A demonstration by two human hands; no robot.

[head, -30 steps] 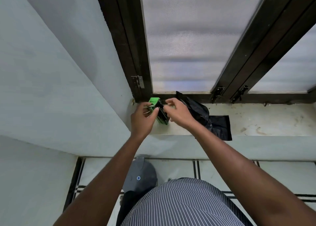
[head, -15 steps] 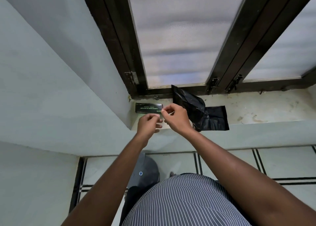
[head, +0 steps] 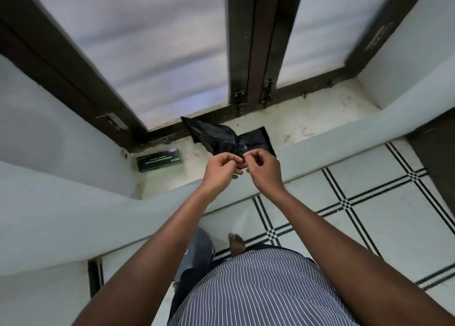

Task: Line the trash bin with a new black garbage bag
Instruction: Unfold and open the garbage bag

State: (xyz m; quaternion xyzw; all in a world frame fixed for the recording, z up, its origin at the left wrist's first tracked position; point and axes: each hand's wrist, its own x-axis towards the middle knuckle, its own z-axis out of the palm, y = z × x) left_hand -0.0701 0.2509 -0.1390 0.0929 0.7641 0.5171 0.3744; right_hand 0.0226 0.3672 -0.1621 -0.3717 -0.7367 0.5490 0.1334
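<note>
The garbage bag point(head: 222, 138) is glossy black, and the box point(head: 160, 160) is black with green print. The floor point(head: 369, 217) is pale with crossing black double lines; the shirt point(head: 258, 291) is dark with thin white stripes.

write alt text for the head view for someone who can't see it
Both hands, left hand and right hand, meet fingertip to fingertip over a window sill, just before a crumpled black garbage bag; a dark box lies left.

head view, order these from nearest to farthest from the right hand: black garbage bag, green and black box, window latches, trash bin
From the right hand:
1. black garbage bag, on the sill just beyond its fingertips.
2. green and black box, left on the sill; window latches, beyond at the frame. Too close to call.
4. trash bin, down on the floor by the foot.
</note>
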